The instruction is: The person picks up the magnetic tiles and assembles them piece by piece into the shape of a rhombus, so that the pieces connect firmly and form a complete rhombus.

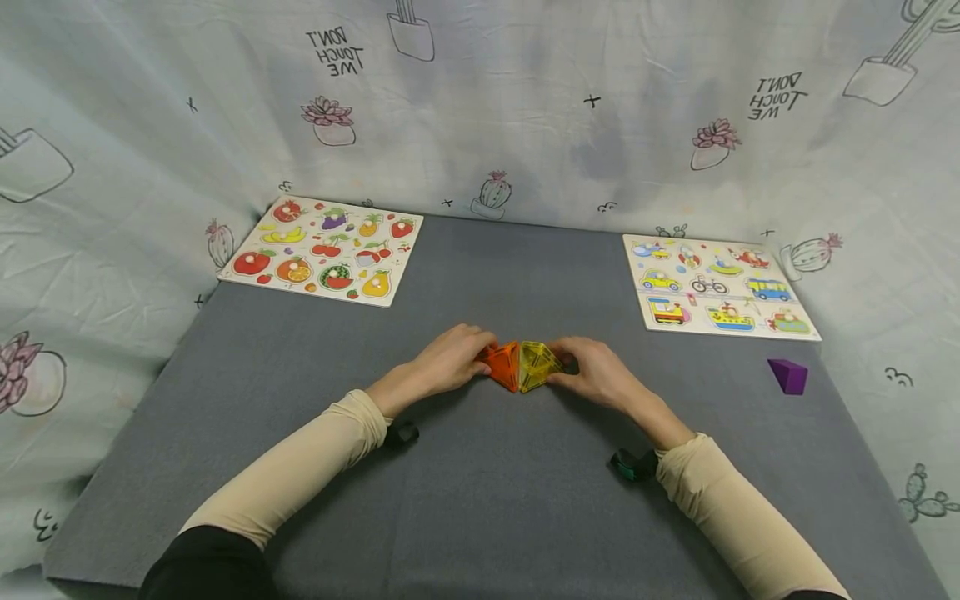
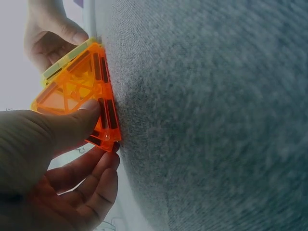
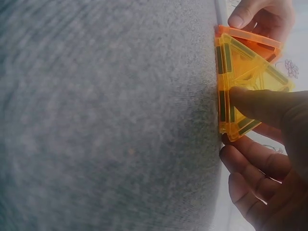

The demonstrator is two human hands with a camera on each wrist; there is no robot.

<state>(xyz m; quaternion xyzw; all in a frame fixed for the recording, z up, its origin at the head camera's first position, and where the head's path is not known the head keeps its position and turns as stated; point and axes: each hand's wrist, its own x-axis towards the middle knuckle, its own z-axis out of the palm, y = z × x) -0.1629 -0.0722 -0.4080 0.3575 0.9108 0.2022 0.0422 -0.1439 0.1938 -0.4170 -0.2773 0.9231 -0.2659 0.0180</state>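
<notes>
Near the middle of the grey table, an orange translucent magnetic-tile pyramid (image 1: 504, 365) and a yellow one (image 1: 537, 367) stand side by side, close together or touching. My left hand (image 1: 450, 358) pinches the orange pyramid from its left side; in the left wrist view the thumb presses a face of the orange pyramid (image 2: 77, 89) and the other fingers curl below. From the right, my right hand (image 1: 600, 372) pinches the yellow pyramid, its thumb on a face of the yellow pyramid (image 3: 245, 72) in the right wrist view. Both pyramids rest on the cloth.
A fruit puzzle board (image 1: 348, 287) lies at the back left, a vehicle puzzle board (image 1: 697, 321) at the back right. Below that one sits a purple wedge block (image 1: 789, 377). A printed curtain (image 1: 525, 100) hangs behind the grey table (image 1: 495, 500).
</notes>
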